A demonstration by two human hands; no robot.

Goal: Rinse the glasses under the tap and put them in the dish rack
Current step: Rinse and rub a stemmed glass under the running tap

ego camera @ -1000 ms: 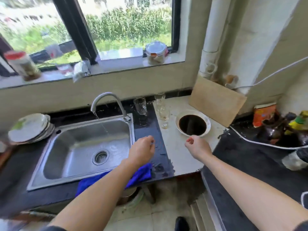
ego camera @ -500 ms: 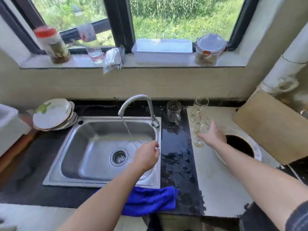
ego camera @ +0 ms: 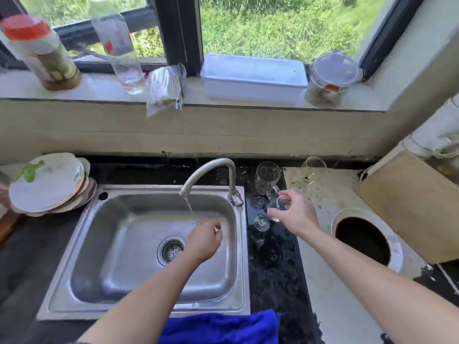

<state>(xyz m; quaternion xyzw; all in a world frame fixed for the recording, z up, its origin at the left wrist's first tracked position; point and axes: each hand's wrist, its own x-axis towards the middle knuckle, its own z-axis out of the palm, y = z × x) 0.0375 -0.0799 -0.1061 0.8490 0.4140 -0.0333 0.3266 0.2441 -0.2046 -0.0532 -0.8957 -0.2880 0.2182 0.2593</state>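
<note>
- The right hand (ego camera: 295, 214), which half a second ago was only reaching toward the glasses (ego camera: 309, 181) on the worktop (ego camera: 323, 281), now has its fingers closed around a stemmed glass (ego camera: 274, 211), lifted and tilted.
- The left hand (ego camera: 205, 240) waits loosely curled and empty over the sink (ego camera: 139, 304), beside the stream from the tap (ego camera: 211, 170).
- Rinsing comes next, I judge; no dish rack is in view.

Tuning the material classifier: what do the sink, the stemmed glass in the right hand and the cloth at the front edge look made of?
Sink: looks like brushed stainless steel, grey with soft streaky reflections.
Stemmed glass: clear glass by its look, counter visible through it; clear plastic can't be excluded.
Cloth: soft blue fabric, matte and folded, possibly microfibre.
</note>
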